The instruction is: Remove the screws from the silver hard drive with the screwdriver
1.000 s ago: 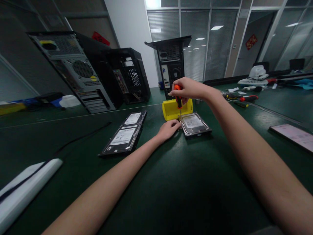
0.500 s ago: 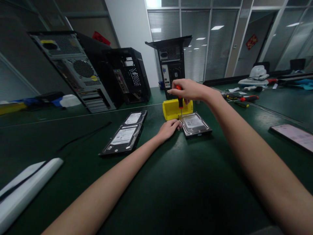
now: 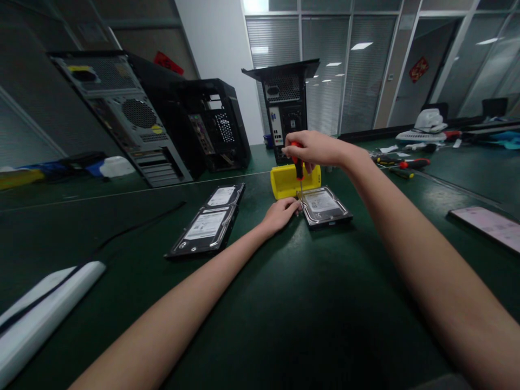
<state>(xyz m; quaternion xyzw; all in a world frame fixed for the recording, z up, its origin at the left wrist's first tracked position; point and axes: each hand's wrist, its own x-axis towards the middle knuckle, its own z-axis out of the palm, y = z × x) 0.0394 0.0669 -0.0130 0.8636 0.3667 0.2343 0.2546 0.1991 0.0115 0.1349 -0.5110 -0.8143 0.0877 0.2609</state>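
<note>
While the right hand (image 3: 303, 149) grips the red-and-black handle of a screwdriver (image 3: 299, 169) from above, fingers closed around it, the metal shaft points down, close to upright, to the left edge of a hard drive (image 3: 323, 206). This drive lies flat on the dark green table (image 3: 325, 292), label up, just below and slightly to the right of that grip. The left hand (image 3: 280, 215) rests on the table to the lower left of the grip, its fingertips at the drive's left edge, beside the screwdriver's tip; whether they pinch anything is too small to tell. An open yellow case (image 3: 283, 183) stands directly under the gripping hand, behind the drive. Well to the left of the grip and nearer the wearer, two more drives (image 3: 206, 225) lie end to end, labels up. Beyond the grip rises a black computer tower (image 3: 284, 89); farther left stand an open black chassis (image 3: 239, 124) and a larger tower (image 3: 109, 92) with a grey back panel. Right of the grip, hand tools (image 3: 412, 163) lie scattered, and a flat slab with a pinkish face (image 3: 489, 225) lies nearer, past the right forearm.
</note>
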